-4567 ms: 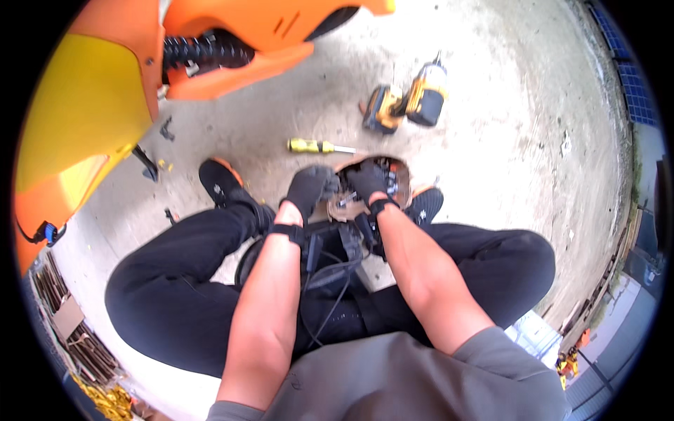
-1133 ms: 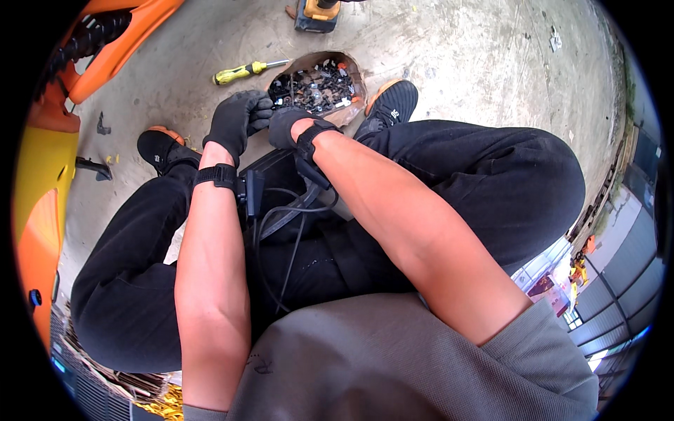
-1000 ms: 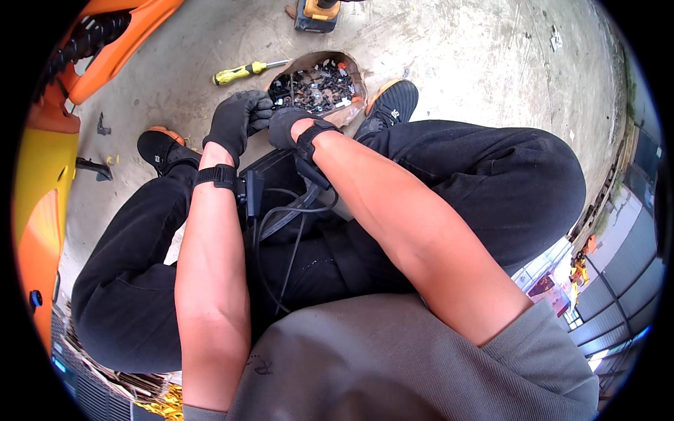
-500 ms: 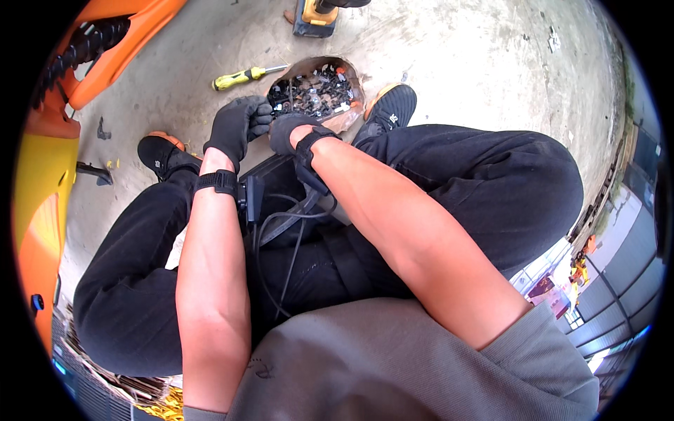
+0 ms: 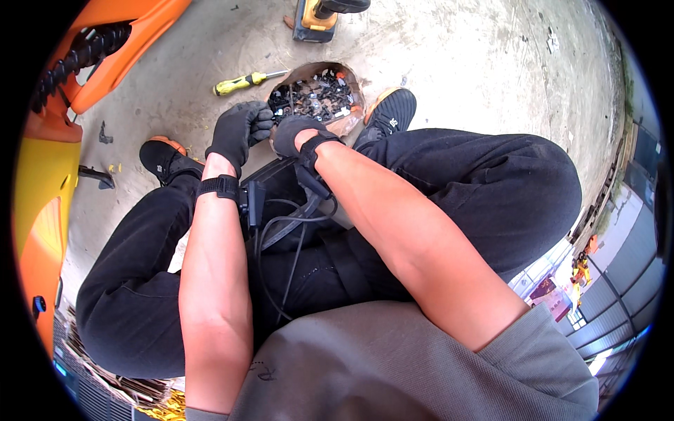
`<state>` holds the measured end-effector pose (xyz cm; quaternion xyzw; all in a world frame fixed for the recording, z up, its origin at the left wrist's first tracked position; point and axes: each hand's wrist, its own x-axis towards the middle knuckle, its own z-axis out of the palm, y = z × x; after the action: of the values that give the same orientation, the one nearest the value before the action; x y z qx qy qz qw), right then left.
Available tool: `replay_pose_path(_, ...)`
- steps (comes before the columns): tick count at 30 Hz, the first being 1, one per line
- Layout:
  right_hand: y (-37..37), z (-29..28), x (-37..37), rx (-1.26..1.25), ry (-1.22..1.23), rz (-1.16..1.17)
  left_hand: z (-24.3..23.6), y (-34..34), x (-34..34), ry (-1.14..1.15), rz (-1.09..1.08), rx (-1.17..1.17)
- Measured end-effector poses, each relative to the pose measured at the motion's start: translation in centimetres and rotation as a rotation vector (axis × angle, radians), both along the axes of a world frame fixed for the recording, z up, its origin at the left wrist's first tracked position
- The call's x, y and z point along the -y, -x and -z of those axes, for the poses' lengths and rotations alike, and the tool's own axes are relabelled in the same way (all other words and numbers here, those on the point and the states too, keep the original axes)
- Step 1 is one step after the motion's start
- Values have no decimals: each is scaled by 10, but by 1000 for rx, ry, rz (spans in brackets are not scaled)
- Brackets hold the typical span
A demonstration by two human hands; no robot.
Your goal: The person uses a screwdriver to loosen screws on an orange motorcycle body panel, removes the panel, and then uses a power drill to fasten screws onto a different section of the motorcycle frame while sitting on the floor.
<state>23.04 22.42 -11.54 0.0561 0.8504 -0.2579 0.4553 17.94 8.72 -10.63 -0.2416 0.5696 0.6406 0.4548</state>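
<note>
My left hand (image 5: 237,131), in a dark grey glove, has its fingers curled inward just left of my right hand. My right hand (image 5: 296,135), gloved alike, is closed beside it, its fingers mostly hidden from above. Whatever the two hands hold is too small or too covered to make out. Below them, over my lap, lies a dark flat-edged piece (image 5: 270,168), partly hidden by my wrists. Just beyond my hands sits a brown open container (image 5: 357,91) filled with small black, white and orange bits (image 5: 316,95). A yellow-and-black screwdriver (image 5: 240,83) lies on the floor to its left.
A yellow-and-black cordless power tool (image 5: 315,27) stands at the far edge. Orange and yellow bodywork with a black coil spring (image 5: 88,52) rises on the left. My shoes (image 5: 388,112) flank the container. Black cables (image 5: 261,259) hang from the wrist straps across my lap.
The whole view has shifted very slightly. My hands stay close together in nearly the same place and pose, and the floor items have not been moved.
</note>
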Motion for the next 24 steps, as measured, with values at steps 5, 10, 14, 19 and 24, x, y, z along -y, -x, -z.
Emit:
replay_pose_path(5, -8, 11, -13, -62, -157, 150, -2, 1, -3, -2, 7, 0)
replay_pose_path(10, -12, 31, -17, -99, -225, 106, -2, 1, -3, -14, -3, 3)
replay_pose_path(14, -4, -4, -18, -94, -242, 192, 0, 0, -1, -12, -26, 4)
replay_pose_path(19, 3, 18, -25, -135, -289, 339, -2, 1, -4, 4, -21, 5)
replay_pose_path(24, 13, 7, -30, -272, -499, 420, 0, 1, -1, -2, -31, 20)
